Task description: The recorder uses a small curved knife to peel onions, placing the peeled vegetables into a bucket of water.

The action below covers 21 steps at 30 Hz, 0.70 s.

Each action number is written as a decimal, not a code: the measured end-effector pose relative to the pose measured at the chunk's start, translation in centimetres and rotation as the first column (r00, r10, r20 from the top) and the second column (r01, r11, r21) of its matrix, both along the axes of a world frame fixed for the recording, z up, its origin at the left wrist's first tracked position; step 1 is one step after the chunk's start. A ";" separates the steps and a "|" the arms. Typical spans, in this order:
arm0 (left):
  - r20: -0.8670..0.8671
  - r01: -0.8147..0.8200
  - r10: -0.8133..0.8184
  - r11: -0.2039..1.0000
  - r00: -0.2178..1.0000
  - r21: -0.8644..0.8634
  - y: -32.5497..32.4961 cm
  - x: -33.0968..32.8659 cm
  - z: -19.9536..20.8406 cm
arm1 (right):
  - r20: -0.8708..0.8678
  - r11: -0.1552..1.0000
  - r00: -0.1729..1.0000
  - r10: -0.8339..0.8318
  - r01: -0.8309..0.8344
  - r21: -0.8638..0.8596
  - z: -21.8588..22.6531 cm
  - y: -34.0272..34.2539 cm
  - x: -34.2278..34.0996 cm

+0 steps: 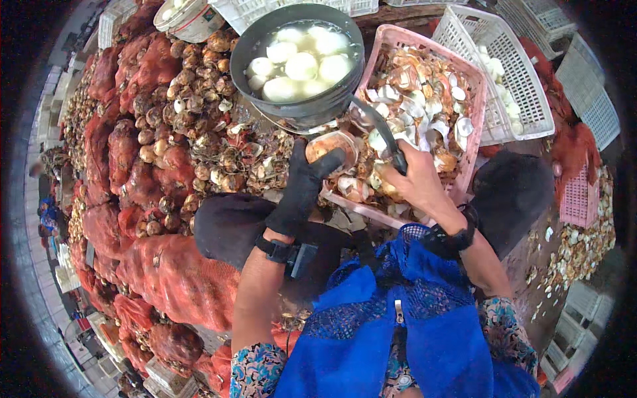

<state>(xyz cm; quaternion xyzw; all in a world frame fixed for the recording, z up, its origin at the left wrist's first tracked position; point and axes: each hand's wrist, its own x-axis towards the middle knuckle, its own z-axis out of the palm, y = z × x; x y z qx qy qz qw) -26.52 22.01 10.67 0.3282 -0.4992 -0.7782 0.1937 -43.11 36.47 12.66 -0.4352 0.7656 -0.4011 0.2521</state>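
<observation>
My left hand [302,182], in a black glove, is closed around a brown-skinned onion [332,147] at the near left side of a pink crate. My bare right hand [418,179] grips the black end of a curved, dark grey tool [378,119], whose exact kind I cannot make out. The tool's far end reaches toward the rim of a black basin [240,83]. Peeled white onions [300,66] sit in water in that basin. Beneath my hands, the pink crate [479,99] is heaped with onion skins and scraps [415,86].
White crates stand at the far right, one crate [534,109] holding peeled onions. Red mesh sacks [179,272] and loose unpeeled onions [192,89] pile up on the left. Scraps [577,255] litter the ground at right. A white bucket [189,23] stands at the back left.
</observation>
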 end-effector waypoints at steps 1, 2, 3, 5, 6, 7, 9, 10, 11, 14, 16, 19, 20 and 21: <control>0.026 0.021 -0.021 0.999 0.999 -0.027 -0.1 0.0 -0.1 | 0.000 1.000 1.000 -0.003 0.003 0.000 -0.2 -0.7 0.1; 0.027 0.022 -0.021 0.999 0.999 -0.028 0.1 0.0 0.2 | -0.004 1.000 1.000 -0.005 0.005 -0.024 -0.3 -1.5 0.3; 0.002 0.040 -0.040 0.999 0.999 -0.036 0.5 -0.2 0.7 | -0.007 0.999 1.000 -0.007 0.006 -0.047 -0.4 -2.1 0.4; -0.023 0.057 -0.058 0.997 0.998 -0.043 0.7 -0.2 1.0 | -0.105 0.995 0.995 -0.004 -0.007 -0.104 -1.4 -2.7 0.3; -0.014 0.069 -0.070 0.997 0.997 -0.040 0.7 -0.2 1.0 | -0.170 0.997 0.985 0.012 -0.025 -0.077 -1.7 -2.9 0.1; -0.005 0.081 -0.082 0.996 0.997 -0.037 0.7 -0.2 0.9 | -0.235 0.998 0.972 0.029 -0.042 -0.049 -2.0 -3.0 -0.2; -0.019 0.081 -0.082 0.996 0.996 -0.043 0.8 -0.1 0.6 | -0.319 0.993 0.948 0.005 -0.041 -0.109 -2.9 -3.6 -0.4; -0.033 0.082 -0.084 0.995 0.996 -0.053 0.8 0.0 0.5 | -0.179 0.997 0.984 0.002 -0.016 -0.073 -3.4 -3.8 -0.6; -0.033 0.080 -0.081 0.996 0.996 -0.051 0.7 0.0 0.5 | -0.036 0.999 0.999 -0.004 0.003 -0.034 -3.4 -4.1 -0.8; -0.072 0.092 -0.081 0.983 0.994 0.161 0.7 0.1 0.9 | 0.155 0.998 0.986 -0.057 0.057 0.004 -2.5 -4.3 -1.2; -0.189 0.130 -0.068 0.932 0.980 0.337 0.9 -0.2 1.6 | 0.061 0.996 0.995 -0.078 0.081 -0.044 -2.6 -4.5 -1.3; -0.109 0.079 -0.048 0.949 0.993 0.306 1.1 -0.6 1.0 | 0.228 0.993 0.967 -0.118 0.115 0.027 -2.6 -4.5 -1.3; -0.181 0.085 -0.235 0.803 0.955 -0.590 1.1 -0.3 0.4 | 0.205 0.990 0.970 -0.131 0.116 0.082 -1.8 -4.6 -1.2; -0.181 0.085 -0.235 0.801 0.955 -0.592 1.2 -0.2 -0.1 | 0.206 0.990 0.970 -0.131 0.117 0.079 -2.6 -4.6 -1.3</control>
